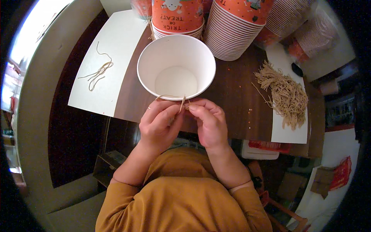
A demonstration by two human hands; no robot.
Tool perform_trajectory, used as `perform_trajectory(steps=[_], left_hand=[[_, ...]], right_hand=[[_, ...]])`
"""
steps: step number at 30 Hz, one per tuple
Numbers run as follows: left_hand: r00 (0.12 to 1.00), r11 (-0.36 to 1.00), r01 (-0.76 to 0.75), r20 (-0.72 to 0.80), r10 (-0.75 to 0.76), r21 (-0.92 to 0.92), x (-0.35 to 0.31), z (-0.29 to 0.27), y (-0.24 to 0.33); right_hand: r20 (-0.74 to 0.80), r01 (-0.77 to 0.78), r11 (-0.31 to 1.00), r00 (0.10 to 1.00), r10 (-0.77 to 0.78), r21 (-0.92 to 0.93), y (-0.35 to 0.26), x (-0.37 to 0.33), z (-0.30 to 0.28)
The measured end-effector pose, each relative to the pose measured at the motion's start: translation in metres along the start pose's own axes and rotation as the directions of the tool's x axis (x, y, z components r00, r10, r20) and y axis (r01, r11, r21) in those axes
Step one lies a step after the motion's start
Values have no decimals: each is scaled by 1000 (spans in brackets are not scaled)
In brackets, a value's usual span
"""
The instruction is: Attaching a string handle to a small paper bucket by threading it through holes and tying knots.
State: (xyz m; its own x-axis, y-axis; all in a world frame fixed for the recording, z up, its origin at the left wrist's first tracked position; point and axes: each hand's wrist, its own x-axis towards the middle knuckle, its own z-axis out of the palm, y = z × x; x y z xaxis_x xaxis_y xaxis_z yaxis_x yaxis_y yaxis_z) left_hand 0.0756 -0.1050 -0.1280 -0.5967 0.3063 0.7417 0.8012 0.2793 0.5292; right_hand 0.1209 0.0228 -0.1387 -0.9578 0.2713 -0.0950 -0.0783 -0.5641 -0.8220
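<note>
Left hand: the person's left hand [160, 121] is at the near edge of the tub, thumb and fingers pinching a tan string [183, 102], with the other fingers curled in.
Right hand: the right hand [210, 120] sits just beside it, thumb and forefinger pinching the same string; I can't make out whether the two hands touch.
String: it is at the near rim, between the fingertips, with one length curving left along the edge; whether it is knotted is too small to tell.
Tub: the white tub [176, 54] is in front of the person with its mouth up toward us, and its white inside and round bottom show.
Stacks: beyond the tub stand a left stack of orange tubs [177, 15] and a taller right stack of orange tubs [235, 33], white rims nested.
Wrapped tubs: more tubs in clear wrap [313, 34] are at the far right.
String heap: a tangled heap of tan strings [284, 92] lies to the right, partly over a white panel [288, 133].
Loose strings: a few loose strings [102, 69] lie on the left white board [119, 46].
Table: the brown tabletop [239, 108] runs between the two white pieces.
Clothing: mustard-coloured sleeves [119, 201] end near the elbows.
</note>
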Motion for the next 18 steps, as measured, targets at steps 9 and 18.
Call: perform_trajectory(steps=[9,18], left_hand=[[994,991,-108,-4,109,77,2,4,-2],[977,967,-214,8,215,137,-3,2,-2]], right_hand=[[0,54,991,999,-55,-126,1,-1,-3],[56,-120,984,992,114,129,-5,2,-2]])
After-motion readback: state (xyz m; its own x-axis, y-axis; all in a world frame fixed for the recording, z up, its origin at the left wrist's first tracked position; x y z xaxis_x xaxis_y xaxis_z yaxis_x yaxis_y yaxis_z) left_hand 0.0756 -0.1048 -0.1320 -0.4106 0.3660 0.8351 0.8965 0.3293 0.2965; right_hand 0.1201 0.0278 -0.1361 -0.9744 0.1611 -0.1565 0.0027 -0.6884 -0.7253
